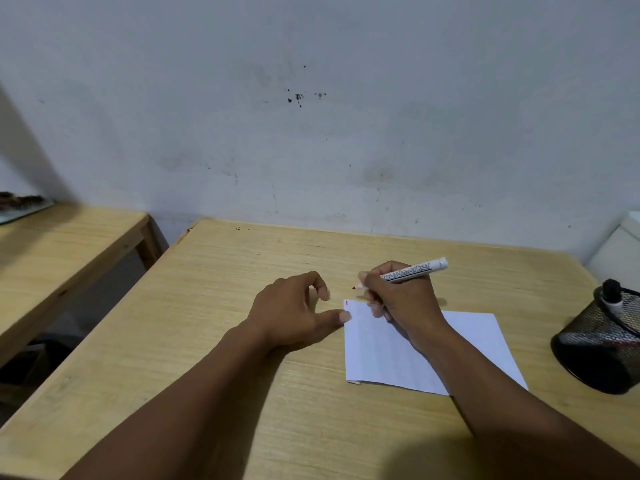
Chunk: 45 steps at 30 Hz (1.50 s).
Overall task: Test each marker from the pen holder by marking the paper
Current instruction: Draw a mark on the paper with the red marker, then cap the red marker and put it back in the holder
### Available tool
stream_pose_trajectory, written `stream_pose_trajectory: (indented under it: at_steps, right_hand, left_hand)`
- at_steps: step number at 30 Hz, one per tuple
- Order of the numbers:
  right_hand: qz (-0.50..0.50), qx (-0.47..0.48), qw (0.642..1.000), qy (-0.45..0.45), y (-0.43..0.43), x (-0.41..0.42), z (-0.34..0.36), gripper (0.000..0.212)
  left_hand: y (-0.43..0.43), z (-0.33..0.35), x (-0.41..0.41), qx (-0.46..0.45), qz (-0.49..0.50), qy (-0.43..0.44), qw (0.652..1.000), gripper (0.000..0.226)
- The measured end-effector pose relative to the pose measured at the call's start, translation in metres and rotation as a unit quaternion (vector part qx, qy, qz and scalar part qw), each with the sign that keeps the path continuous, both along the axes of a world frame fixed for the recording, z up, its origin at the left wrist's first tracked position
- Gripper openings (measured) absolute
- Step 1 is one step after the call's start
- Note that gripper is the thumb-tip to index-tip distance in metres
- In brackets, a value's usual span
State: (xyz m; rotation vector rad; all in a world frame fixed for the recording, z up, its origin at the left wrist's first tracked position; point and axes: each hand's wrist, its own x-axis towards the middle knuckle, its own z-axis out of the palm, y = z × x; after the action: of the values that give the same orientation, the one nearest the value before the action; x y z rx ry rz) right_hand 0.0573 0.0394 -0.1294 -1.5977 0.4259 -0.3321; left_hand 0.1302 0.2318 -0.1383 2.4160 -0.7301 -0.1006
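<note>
A white sheet of paper (pixel 388 348) lies on the wooden table (pixel 214 341), with a short red mark at its far left corner. My right hand (pixel 398 296) grips an uncapped white board marker (pixel 412 270); its red tip points left, just above and beyond that corner. My left hand (pixel 294 310) rests on the table beside the paper, its thumb pressing the sheet's left edge, fingers curled with nothing in them. A black mesh pen holder (pixel 599 344) stands at the right edge with one dark-capped marker (pixel 611 296) inside.
A second wooden table (pixel 62 244) stands to the left across a gap, with a small object at its far left. A white wall runs behind both tables. A white box-like thing (pixel 620 251) sits behind the pen holder.
</note>
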Motion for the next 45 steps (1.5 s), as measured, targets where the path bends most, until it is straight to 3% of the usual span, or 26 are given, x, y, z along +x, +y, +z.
stream_pose_trajectory:
  at_steps: [3, 5, 8, 10, 16, 23, 32, 36, 39, 45]
  right_hand:
    - [-0.041, 0.094, 0.995, -0.012, -0.006, -0.002, 0.018, 0.015]
    - [-0.036, 0.112, 0.992, -0.036, -0.013, -0.007, 0.035, 0.014]
    - [0.019, 0.109, 0.993, -0.027, -0.028, -0.022, 0.064, 0.005]
    - [0.047, 0.140, 0.989, 0.001, -0.040, -0.032, 0.077, 0.011]
    - [0.027, 0.186, 0.982, 0.012, -0.061, -0.060, 0.092, 0.017]
    - [0.019, 0.185, 0.982, -0.018, -0.072, -0.077, 0.101, 0.013]
    - [0.002, 0.185, 0.982, -0.026, -0.082, -0.084, 0.098, 0.010]
    - [-0.012, 0.184, 0.982, -0.030, -0.085, -0.086, 0.097, 0.010]
    - [-0.014, 0.182, 0.983, -0.021, -0.090, -0.087, 0.098, 0.014]
    - [-0.014, 0.178, 0.983, -0.028, -0.098, -0.089, 0.105, 0.005]
  left_hand:
    - [0.006, 0.005, 0.007, -0.022, -0.031, 0.040, 0.998, 0.021]
    - [0.006, 0.010, 0.007, -0.044, -0.019, 0.048, 0.998, 0.016]
    - [0.002, 0.022, 0.007, -0.097, 0.009, 0.060, 0.993, 0.015]
    - [-0.004, 0.032, 0.007, -0.145, 0.012, 0.090, 0.985, 0.019]
    - [-0.037, 0.076, -0.006, -0.235, -0.014, 0.164, 0.958, 0.016]
    - [-0.067, 0.090, -0.026, -0.266, -0.040, 0.223, 0.937, 0.012]
    - [-0.074, 0.078, -0.024, -0.240, -0.024, 0.189, 0.952, 0.012]
    - [-0.078, 0.074, -0.018, -0.115, -0.033, 0.087, 0.989, 0.015]
    - [-0.083, 0.077, -0.018, -0.051, -0.023, 0.056, 0.997, 0.025]
    - [-0.091, 0.087, -0.024, -0.085, -0.059, 0.094, 0.990, 0.008]
